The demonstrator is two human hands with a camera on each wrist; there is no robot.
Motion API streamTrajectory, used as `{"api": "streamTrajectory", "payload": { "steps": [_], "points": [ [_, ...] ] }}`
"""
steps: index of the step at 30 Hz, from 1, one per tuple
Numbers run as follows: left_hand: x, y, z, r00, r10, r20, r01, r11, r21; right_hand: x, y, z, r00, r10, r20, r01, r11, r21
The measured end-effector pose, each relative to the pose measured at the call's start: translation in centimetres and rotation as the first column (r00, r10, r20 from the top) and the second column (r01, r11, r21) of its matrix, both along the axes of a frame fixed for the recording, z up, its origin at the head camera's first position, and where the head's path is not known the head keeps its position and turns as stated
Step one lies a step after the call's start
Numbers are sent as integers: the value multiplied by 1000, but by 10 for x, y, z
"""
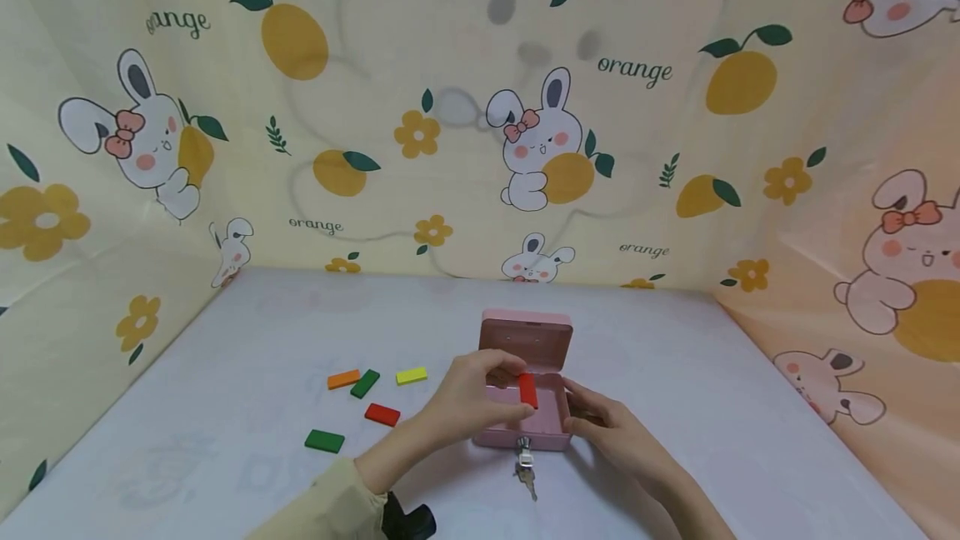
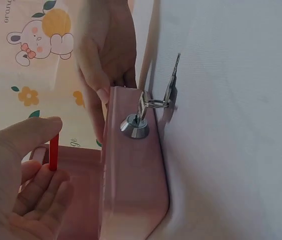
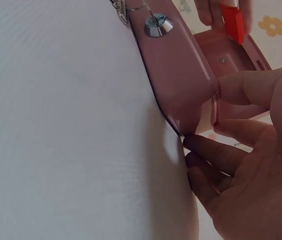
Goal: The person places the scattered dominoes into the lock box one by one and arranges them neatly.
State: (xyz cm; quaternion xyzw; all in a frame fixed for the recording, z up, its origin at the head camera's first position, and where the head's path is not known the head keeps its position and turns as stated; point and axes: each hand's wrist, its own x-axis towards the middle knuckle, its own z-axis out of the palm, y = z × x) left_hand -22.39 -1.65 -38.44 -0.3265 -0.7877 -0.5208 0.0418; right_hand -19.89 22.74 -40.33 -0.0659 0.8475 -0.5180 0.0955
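A red domino-like block is pinched between the thumb and fingers of my left hand, over the inside of a small pink metal cash box. The lid stands raised at the back. In the left wrist view the block appears edge-on, its lower end against the fingers. My right hand holds the box's right side, thumb by the rim and curled fingers lower down, as the right wrist view shows. A key sits in the front lock, with another key hanging from its ring.
Left of the box, several blocks lie scattered on the white table: orange, green, yellow, red and another green block. A cloth printed with rabbits and oranges stands round the table.
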Motion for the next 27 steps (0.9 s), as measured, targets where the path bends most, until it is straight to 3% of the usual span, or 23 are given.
{"api": "streamTrajectory", "payload": {
  "steps": [7,18,27],
  "points": [
    [-9,12,-7,999,-30,23,30,999,10,-1,3,0,1000,20,-6,-20,1000,-6],
    [-17,27,-21,997,-22,76,24,999,-24,-1,3,-1,1000,1,26,-1,1000,-20],
    [-22,35,-25,998,-22,50,26,997,-77,-1,5,-1,999,37,3,-37,999,-36]
  ]
}}
